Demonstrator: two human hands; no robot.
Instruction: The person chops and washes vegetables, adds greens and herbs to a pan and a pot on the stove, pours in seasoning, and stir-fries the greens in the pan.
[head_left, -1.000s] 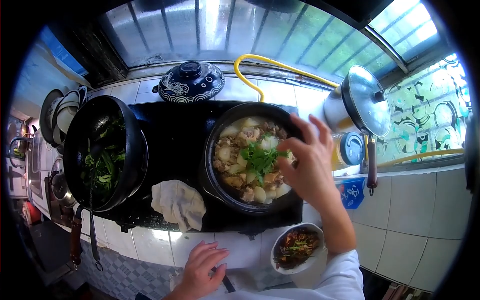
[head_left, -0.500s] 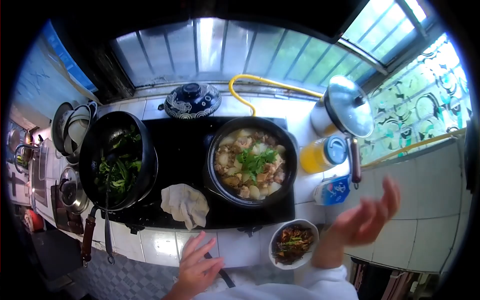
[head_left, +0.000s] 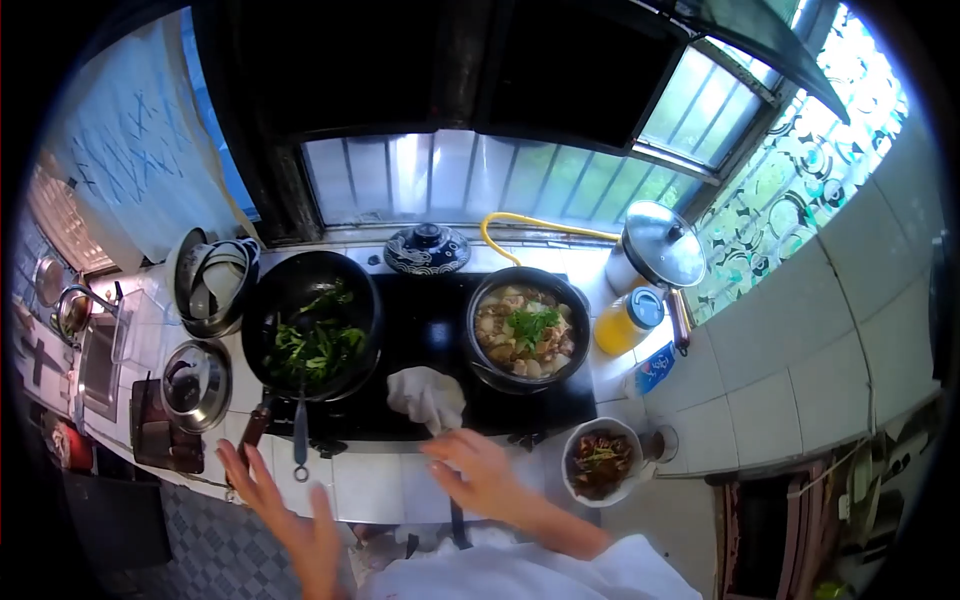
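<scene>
My left hand (head_left: 285, 515) is raised at the lower left with its fingers spread, holding nothing, below the handle of the wok (head_left: 257, 345) with green vegetables (head_left: 318, 348). In the lower middle, my right hand (head_left: 478, 474) reaches up to the lower edge of a crumpled white cloth (head_left: 425, 392) on the black stove (head_left: 430, 330). Its fingers are apart; whether they touch the cloth I cannot tell. A black pot (head_left: 492, 372) of stew topped with green herbs (head_left: 533, 322) sits on the stove's right side. A bowl of dark food (head_left: 602, 462) stands right of my right hand.
A patterned dark lid (head_left: 427, 250) stands behind the stove. On the right are a lidded pot (head_left: 660, 245), a yellow jar (head_left: 625, 322) and a blue-white packet (head_left: 652, 370). At the left are stacked dishes (head_left: 215, 285), a metal lid (head_left: 196, 387) and a sink (head_left: 98, 370).
My right hand has come from the right side, over the bowl, to the cloth. My left hand has moved left toward the wok handle. The view has shifted, with the stove appearing farther off.
</scene>
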